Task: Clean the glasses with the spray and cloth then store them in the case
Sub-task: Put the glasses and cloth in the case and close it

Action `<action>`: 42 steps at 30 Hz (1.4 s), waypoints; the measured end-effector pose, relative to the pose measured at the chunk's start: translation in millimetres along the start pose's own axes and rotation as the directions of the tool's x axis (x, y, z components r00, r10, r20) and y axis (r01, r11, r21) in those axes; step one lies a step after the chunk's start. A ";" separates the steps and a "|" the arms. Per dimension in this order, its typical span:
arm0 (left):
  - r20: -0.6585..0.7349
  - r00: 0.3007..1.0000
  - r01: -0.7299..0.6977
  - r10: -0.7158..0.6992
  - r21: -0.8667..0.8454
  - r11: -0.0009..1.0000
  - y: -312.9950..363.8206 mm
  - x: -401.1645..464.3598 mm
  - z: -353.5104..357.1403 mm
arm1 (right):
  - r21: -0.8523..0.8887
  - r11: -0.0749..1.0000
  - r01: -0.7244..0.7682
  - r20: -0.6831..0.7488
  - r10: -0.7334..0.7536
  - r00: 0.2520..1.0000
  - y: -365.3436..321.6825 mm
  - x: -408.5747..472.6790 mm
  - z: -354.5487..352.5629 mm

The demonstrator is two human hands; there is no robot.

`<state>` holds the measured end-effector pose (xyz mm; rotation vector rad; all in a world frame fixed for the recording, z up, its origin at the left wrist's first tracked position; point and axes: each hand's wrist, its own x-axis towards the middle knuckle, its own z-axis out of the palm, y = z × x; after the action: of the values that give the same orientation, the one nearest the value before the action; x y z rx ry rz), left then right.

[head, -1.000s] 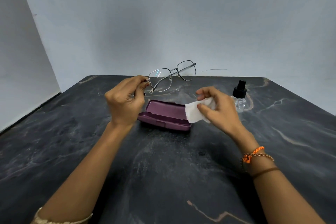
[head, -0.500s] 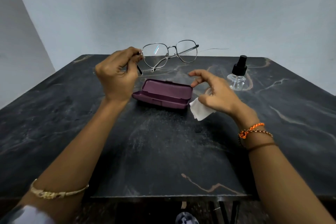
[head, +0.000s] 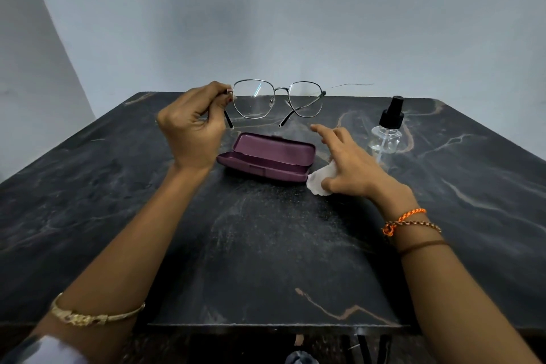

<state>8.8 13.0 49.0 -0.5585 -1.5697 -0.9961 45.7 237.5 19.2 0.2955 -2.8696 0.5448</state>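
Observation:
My left hand (head: 190, 130) pinches the thin metal-framed glasses (head: 279, 88) at their left hinge and holds them up behind the case, lenses facing me, temples unfolded. The purple case (head: 271, 154) lies open on the table below them with nothing in it. To its right, my right hand (head: 351, 165) rests on the crumpled white cloth (head: 317, 182) on the tabletop, fingers stretched forward and spread. Most of the cloth is hidden under the palm. The small clear spray bottle (head: 387, 133) with a black nozzle stands upright just beyond my right hand.
Everything sits on a dark marble-patterned table (head: 266, 245) set against a plain grey wall. Its front edge runs just below my forearms. A thin wire or crack line shows on the wall behind the glasses.
My right hand lowered the cloth from mid-air to the table beside the case and its fingers have straightened. My left hand has turned the glasses so that the lenses face me.

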 end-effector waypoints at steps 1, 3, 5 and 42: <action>-0.002 1.000 0.000 0.000 0.000 1.000 -0.2 0.3 -0.2 | -0.005 1.000 0.008 -0.011 -0.008 1.000 -0.1 0.2 0.0; -0.013 1.000 -0.005 0.005 0.008 1.000 -0.4 0.6 -0.7 | -0.031 0.999 0.031 -0.053 -0.032 0.998 -0.4 0.2 -0.7; -0.023 1.000 -0.008 0.008 0.013 1.000 -0.6 1.3 -1.0 | -0.049 0.998 0.044 -0.142 -0.051 0.989 -1.7 0.4 -1.7; 0.099 0.869 0.443 -0.485 -0.590 0.675 12.8 -1.6 14.9 | 0.951 -0.228 0.207 -0.097 0.415 0.905 -41.2 5.2 -7.0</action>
<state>11.2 32.5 51.3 -0.5448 -1.3402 -1.9302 51.4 201.8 40.7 0.0455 -1.1895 2.5559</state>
